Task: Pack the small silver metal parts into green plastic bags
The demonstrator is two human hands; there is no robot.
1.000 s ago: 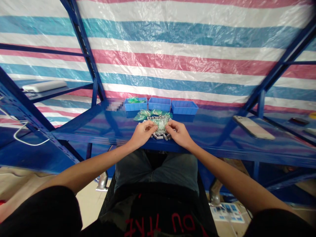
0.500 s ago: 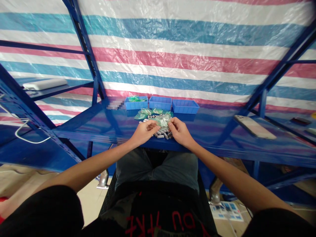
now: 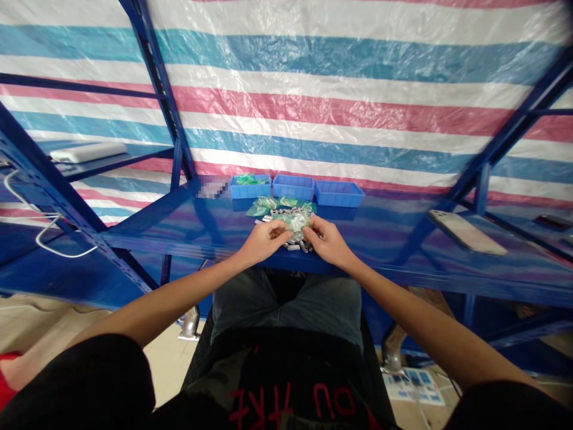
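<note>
Between my hands is a clear, greenish plastic bag (image 3: 297, 222), pinched at both sides over a pile of small silvery cylinders (image 3: 293, 246). My left hand (image 3: 269, 238) grips the bag's left side with thumb and fingers closed. On its right side, my right hand (image 3: 326, 239) pinches the same bag. What exactly lies inside the bag is too small to make out. Just behind the pile lie other green-tinted plastic bags (image 3: 262, 206), flat on the blue table (image 3: 385, 230).
Three blue bins stand in a row behind the bags: the left bin (image 3: 250, 191) with green pieces inside, the middle bin (image 3: 293, 190) and the right bin (image 3: 339, 195). A phone (image 3: 468, 232) lies at the right. A white roll (image 3: 89, 152) rests on the left shelf.
Both thumbs have moved inward over the bag, and the bag is now bunched more between my hands. The whole view has shifted slightly.
</note>
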